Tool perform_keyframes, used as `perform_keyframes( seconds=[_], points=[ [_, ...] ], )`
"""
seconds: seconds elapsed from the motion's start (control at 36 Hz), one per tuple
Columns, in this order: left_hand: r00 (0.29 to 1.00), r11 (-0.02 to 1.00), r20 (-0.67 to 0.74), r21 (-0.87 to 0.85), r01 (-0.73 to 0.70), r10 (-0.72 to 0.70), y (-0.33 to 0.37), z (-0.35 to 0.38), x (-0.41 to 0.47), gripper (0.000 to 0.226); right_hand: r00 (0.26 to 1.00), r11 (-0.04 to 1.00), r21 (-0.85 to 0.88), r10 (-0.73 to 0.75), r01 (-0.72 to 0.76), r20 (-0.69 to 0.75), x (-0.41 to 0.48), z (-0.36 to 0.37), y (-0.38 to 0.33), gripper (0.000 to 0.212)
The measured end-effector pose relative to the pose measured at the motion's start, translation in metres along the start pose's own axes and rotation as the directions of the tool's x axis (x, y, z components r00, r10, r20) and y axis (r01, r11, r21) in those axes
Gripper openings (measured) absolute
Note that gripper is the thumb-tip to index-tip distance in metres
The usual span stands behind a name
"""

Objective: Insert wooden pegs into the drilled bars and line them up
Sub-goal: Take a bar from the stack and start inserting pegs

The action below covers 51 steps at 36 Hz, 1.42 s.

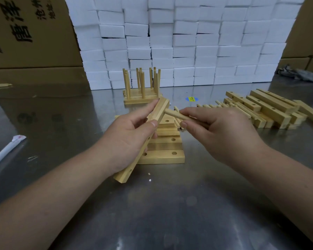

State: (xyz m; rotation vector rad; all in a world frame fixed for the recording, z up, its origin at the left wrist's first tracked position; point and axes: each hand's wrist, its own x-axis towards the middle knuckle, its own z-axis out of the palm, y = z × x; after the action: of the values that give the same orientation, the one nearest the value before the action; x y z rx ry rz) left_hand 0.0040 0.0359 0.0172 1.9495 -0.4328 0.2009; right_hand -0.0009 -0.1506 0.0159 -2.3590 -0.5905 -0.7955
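Wooden bar (158,113) is up in the air over the middle of the tabletop (170,204), as the head camera sees it. The left hand (128,134) grips it, with fingers and thumb curled round its middle. The bar lies slanted: its near end points down toward the person and to the left, and its far end points up, away and to the right. Small holes show on the side that faces right. The right hand (220,130) pinches 1 peg (173,114) between thumb and fingers. The peg lies crosswise to the bar, with its tip pointing left and a bit away. That tip touches the bar's side near the far end. I cannot tell if the tip sits inside a hole or just rests against the wood. The peg is on the right of the bar, so I think the next push must go from right to left, straight along the peg, while the left hand keeps the bar from moving. If the peg tilts, it may jam or slip off. Under the hands lies a stack of drilled bars (166,156). Toward the far edge stand bars with pegs (143,98) sticking up. Toward the right edge is a pile of more bars (267,109), with loose pegs (211,106) beside it. Past the far edge are white blocks (188,42) and cardboard boxes (25,33).
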Motion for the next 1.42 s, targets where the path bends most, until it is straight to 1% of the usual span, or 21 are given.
perform_keyframes(
  seconds=[0.08, 0.19, 0.31, 0.39, 0.58, 0.69, 0.78, 0.83, 0.89, 0.94, 1.0, 1.08, 1.17, 1.25, 1.33, 1.42],
  points=[
    [1.000, 1.000, 0.010, 0.012, -0.002, 0.002, 0.000, 0.000, 0.000, 0.043, 1.000, 0.998, -0.047, -0.029, 0.029, 0.008, 0.000, 0.000, 0.000, 0.026],
    [1.000, 1.000, 0.018, 0.011, 0.004, -0.005, 0.001, -0.001, 0.000, 0.042, 0.994, 0.989, -0.109, -0.103, 0.098, -0.042, -0.002, 0.002, 0.001, 0.016],
    [1.000, 1.000, 0.018, 0.008, 0.020, -0.020, 0.001, -0.002, 0.000, 0.041, 0.988, 0.973, -0.188, -0.145, 0.132, -0.056, -0.002, 0.004, -0.001, 0.024],
    [1.000, 1.000, 0.011, 0.010, 0.014, -0.014, 0.001, -0.001, -0.001, 0.040, 0.987, 0.975, -0.179, -0.143, 0.130, -0.066, -0.002, 0.005, -0.001, 0.027],
    [1.000, 0.999, 0.018, 0.036, -0.005, 0.004, 0.000, -0.002, 0.000, 0.042, 0.996, 0.996, -0.017, -0.088, 0.087, -0.021, -0.003, 0.009, 0.000, 0.029],
    [1.000, 0.999, 0.020, 0.034, -0.015, 0.014, 0.000, -0.001, -0.001, 0.043, 0.998, 0.978, 0.200, 0.058, -0.060, 0.017, -0.003, 0.009, 0.001, 0.020],
    [1.000, 0.999, 0.017, 0.030, -0.022, 0.022, 0.000, 0.000, -0.001, 0.043, 0.989, 0.941, 0.304, 0.141, -0.149, 0.047, -0.004, 0.008, -0.002, 0.016],
    [0.999, 0.999, 0.015, 0.038, -0.031, 0.031, 0.000, 0.000, -0.002, 0.043, 0.970, 0.872, 0.425, 0.230, -0.242, 0.081, -0.003, 0.009, -0.001, 0.020],
    [0.999, 0.998, 0.016, 0.047, -0.034, 0.034, -0.001, 0.000, -0.002, 0.044, 0.929, 0.745, 0.559, 0.329, -0.366, 0.170, -0.001, 0.009, -0.001, 0.031],
    [0.999, 0.997, 0.020, 0.064, -0.033, 0.032, -0.002, 0.000, -0.002, 0.044, 0.888, 0.610, 0.652, 0.381, -0.450, 0.257, 0.001, 0.010, 0.000, 0.037],
    [0.999, 0.997, 0.023, 0.076, -0.030, 0.028, -0.002, 0.000, -0.001, 0.044, 0.871, 0.551, 0.683, 0.391, -0.480, 0.296, 0.002, 0.011, 0.001, 0.038],
    [1.000, 0.996, 0.011, 0.085, -0.025, 0.024, -0.002, 0.000, 0.001, 0.044, 0.865, 0.525, 0.699, 0.401, -0.486, 0.301, 0.003, 0.012, 0.000, 0.038],
    [1.000, 0.997, 0.021, 0.076, -0.009, 0.007, -0.001, -0.003, 0.002, 0.039, 0.870, 0.557, 0.681, 0.413, -0.475, 0.269, 0.005, 0.013, -0.001, 0.034],
    [0.998, 0.999, 0.057, -0.038, 0.033, -0.031, 0.002, -0.007, 0.002, 0.034, 0.872, 0.590, 0.656, 0.424, -0.471, 0.245, 0.008, 0.012, 0.000, 0.033],
    [0.997, 0.991, 0.060, -0.122, 0.063, -0.056, 0.002, -0.010, 0.003, 0.032, 0.869, 0.587, 0.658, 0.434, -0.472, 0.236, 0.010, 0.010, 0.001, 0.034],
    [0.989, 0.974, 0.072, -0.179, 0.138, -0.127, 0.000, -0.013, 0.006, 0.028, 0.871, 0.591, 0.660, 0.440, -0.464, 0.219, 0.010, 0.008, 0.002, 0.027]
  ],
)
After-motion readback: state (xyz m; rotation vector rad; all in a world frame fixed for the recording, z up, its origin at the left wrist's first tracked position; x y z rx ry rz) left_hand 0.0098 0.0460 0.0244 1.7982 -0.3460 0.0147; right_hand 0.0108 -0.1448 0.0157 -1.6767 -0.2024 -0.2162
